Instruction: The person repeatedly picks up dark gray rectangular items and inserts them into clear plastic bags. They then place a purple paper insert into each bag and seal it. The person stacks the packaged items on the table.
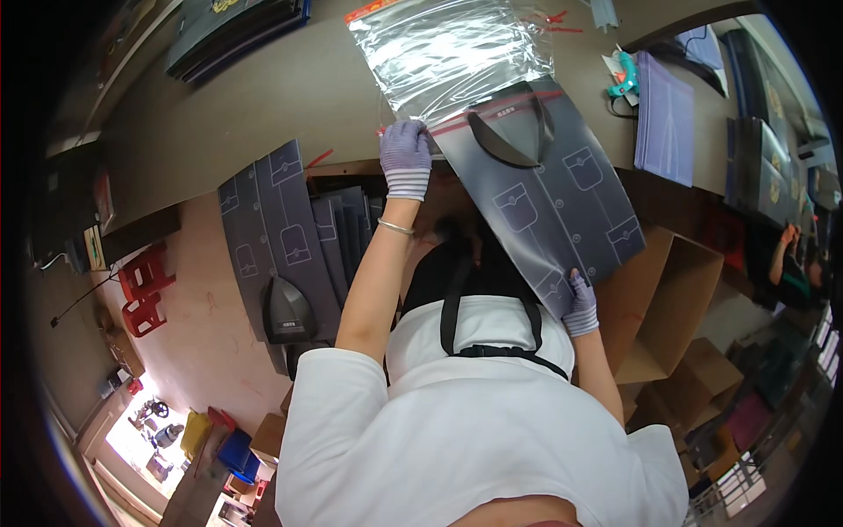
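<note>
A flat dark grey paper gift bag [562,198] with a shirt-pocket print and a black handle lies across the table's front edge, its top inside the mouth of a clear plastic sleeve [448,53] with a red sealing strip. My left hand [405,156], in a purple-grey glove, pinches the near corner of the sleeve's opening next to the bag's top. My right hand [580,303], also gloved, grips the bag's bottom corner below the table edge. A white shirt and black apron straps fill the lower middle.
A stack of the same dark bags [285,237] leans at my left under the brown table [263,114]. Open cardboard boxes [676,290] stand at my right. A teal glue gun [625,77], purple sheets [665,119] and dark stacks sit on the table. Red stools [145,285] stand far left. Another person's arm [786,255] shows at right.
</note>
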Tool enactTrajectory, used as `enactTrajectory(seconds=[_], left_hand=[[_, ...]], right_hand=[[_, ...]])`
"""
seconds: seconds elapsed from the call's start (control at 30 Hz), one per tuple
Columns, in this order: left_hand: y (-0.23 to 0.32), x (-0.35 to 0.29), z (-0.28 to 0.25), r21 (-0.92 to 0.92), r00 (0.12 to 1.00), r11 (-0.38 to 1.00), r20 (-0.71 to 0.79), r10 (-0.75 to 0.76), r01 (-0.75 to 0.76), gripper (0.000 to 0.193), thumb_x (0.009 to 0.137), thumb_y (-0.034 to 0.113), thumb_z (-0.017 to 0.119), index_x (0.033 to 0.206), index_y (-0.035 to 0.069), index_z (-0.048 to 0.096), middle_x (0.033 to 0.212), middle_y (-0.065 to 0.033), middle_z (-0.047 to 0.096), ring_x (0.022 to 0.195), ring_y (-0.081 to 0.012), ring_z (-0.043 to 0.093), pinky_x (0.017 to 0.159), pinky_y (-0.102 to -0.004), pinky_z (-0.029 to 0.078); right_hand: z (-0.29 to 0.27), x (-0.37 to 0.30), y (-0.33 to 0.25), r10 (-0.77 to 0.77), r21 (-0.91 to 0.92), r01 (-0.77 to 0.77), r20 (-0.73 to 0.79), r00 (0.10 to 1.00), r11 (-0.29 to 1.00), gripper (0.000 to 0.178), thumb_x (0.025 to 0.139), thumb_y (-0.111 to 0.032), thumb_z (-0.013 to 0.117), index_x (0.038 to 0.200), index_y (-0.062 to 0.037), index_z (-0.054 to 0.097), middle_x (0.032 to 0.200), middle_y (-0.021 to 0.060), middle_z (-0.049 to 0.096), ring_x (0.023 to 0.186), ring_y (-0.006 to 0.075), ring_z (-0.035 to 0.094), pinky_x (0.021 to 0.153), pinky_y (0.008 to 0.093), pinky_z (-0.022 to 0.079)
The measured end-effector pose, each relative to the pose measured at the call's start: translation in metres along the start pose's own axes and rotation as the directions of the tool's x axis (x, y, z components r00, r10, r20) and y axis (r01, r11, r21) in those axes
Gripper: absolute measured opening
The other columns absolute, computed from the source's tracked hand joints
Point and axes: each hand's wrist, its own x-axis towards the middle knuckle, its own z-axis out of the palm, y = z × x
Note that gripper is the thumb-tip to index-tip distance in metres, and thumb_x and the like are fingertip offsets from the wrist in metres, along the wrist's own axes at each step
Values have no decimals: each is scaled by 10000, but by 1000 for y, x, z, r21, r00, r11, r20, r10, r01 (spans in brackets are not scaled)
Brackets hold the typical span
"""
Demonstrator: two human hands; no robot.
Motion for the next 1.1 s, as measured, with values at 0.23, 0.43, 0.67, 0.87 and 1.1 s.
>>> enactTrajectory(seconds=[0.23,0.43,0.67,0.87,1.1], left_hand=[[32,-15,-22,-249,996,967,48,73,-59,74,710,42,633,768,10,600,781,-109,575,752,-249,570,680,-321,459],[-10,-2,13,-615,365,-191,659,-658,765,268,859,174,517,1045,-19,524,896,-115,612,689,-221,609,580,-347,521],[-78,-12,81,-349,573,458,418,-705,818,145,744,143,650,786,4,646,601,-33,575,461,-107,495,426,-249,433],[-77,-1,75,-374,518,370,474,-712,850,156,757,144,641,831,7,652,608,-28,566,446,-104,482,402,-238,421],[-52,8,49,-419,385,117,640,-665,900,215,781,161,629,941,17,625,780,-48,619,573,-130,562,494,-249,486]], right_hand=[[6,3,3,36,23,-36,1,999,999,367,803,-190,629,1113,-29,516,1005,86,590,909,214,591,792,338,504],[2,29,34,128,11,-129,69,989,992,406,797,-232,647,1123,-46,493,1007,85,585,895,218,589,772,364,514],[68,35,-47,584,-995,35,86,807,99,188,801,-219,608,784,-33,632,665,84,632,590,187,617,556,299,502],[223,127,-83,-252,-469,679,882,398,-565,202,711,-129,590,903,-125,529,867,57,549,854,253,520,711,360,426],[271,209,-63,-11,-153,674,977,211,-723,206,652,-123,600,856,-132,573,846,32,571,833,252,546,712,397,419]])
